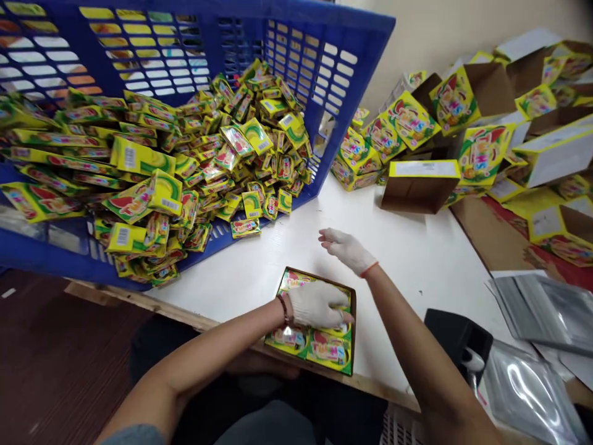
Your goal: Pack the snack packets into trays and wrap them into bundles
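My left hand (319, 304), in a white glove with a beaded bracelet at the wrist, rests over a shallow display box (354, 334) near the table's front edge. Its fingers are spread across yellow-green Twins packets (327, 350) lying flat in that box; part of the upper row is hidden beneath the hand. Above the white table, up and right of the box, my right hand (348, 250) has its fingers stretched leftward with nothing in them. It wears a white glove with an orange cuff. A large heap of loose small packets (204, 154) fills the tilted blue crate on the left.
The blue plastic crate (356, 26) leans over the table's left side, its lip on the white tabletop (278, 247). Several display cartons (486, 154) are piled at the back right. Clear plastic sleeves (532, 395) and a black tape dispenser (456, 340) lie at the right.
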Motion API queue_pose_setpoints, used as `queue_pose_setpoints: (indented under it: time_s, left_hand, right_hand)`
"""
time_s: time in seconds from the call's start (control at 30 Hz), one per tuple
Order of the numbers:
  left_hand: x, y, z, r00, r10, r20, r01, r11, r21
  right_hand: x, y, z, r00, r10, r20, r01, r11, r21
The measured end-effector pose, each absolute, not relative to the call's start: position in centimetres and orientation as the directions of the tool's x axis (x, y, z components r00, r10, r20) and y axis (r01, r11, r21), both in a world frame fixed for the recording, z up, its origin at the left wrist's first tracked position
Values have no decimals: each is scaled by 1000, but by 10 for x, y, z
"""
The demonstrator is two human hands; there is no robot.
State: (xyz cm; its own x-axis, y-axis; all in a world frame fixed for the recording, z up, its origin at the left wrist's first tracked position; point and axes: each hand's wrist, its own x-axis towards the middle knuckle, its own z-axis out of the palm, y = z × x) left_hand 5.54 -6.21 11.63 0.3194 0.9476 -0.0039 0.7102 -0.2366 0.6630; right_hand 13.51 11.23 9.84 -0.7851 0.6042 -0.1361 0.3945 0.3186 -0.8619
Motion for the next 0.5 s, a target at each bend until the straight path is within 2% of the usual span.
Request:
queue_pose_setpoints:
  time_s: [0.07,0.1,0.13,0.2,0.27,0.33,0.4,0.5]
  left_hand:
    - [10,-54,119,72,993,96,677,-119,726]
    - [-17,-52,118,-86,984,154,701,-50,712]
    - [-45,-52,117,-219,957,192,748,38,663]
    - [-99,-54,112,-397,896,197,832,260,490]
    - [-140,-59,105,-468,874,132,861,417,291]
    - [-164,-65,94,-462,885,50,878,449,167]
    - [-169,-72,83,-447,894,18,886,440,147]
    - [-153,-84,68,-426,904,33,893,414,177]
  right_hand:
    - [83,112,92,-790,612,16,359,484,-798]
    - [57,110,88,-812,579,67,333,556,-762]
    - [31,107,85,-831,548,93,318,605,-730]
    - [-16,101,81,-833,548,76,351,630,-693]
    - [-54,95,81,-765,644,-2,477,563,-675]
    - [-82,91,83,-661,746,-82,608,468,-642]
    - [-98,88,83,-605,790,-103,666,431,-608]
    - [-96,88,79,-722,692,23,535,579,-615]
